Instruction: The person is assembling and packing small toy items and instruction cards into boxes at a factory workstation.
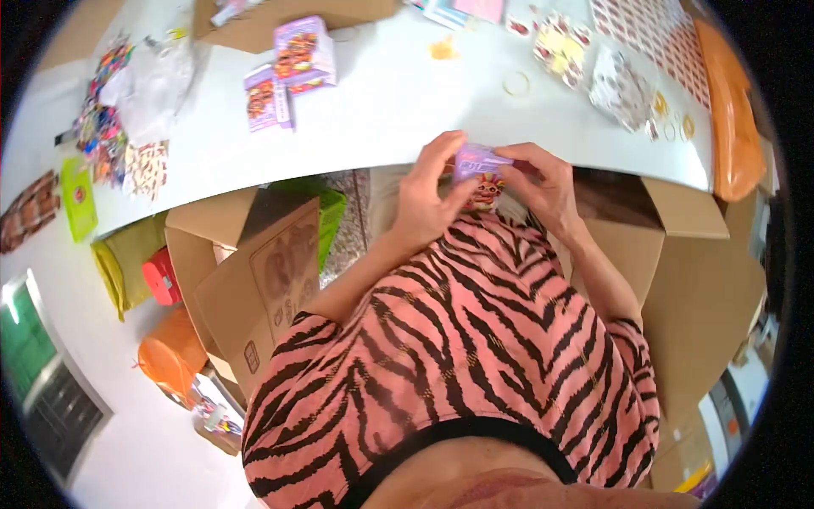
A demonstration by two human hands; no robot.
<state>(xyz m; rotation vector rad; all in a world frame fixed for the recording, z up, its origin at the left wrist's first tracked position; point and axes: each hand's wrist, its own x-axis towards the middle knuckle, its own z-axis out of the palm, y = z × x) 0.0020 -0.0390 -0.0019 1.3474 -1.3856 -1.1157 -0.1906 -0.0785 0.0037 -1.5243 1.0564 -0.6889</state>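
Note:
A small purple box (481, 170) with a colourful cartoon figure on its front is held between both hands, just off the near edge of the white table (373, 127). My left hand (426, 188) grips its left side, thumb across the front and fingers behind. At the box's upper right, my right hand (544, 187) pinches the edge with thumb and fingers. Farther back on the table, to the left, stand similar purple boxes (298, 53); a flatter purple one (265, 100) lies beside them.
Open cardboard boxes stand below the table edge, one at left (254, 280) and one at right (704, 288). Bags of small colourful items (106, 127) lie at the table's left. At the right are a silvery bag (621, 89), loose rings (515, 83) and an orange bag (731, 119).

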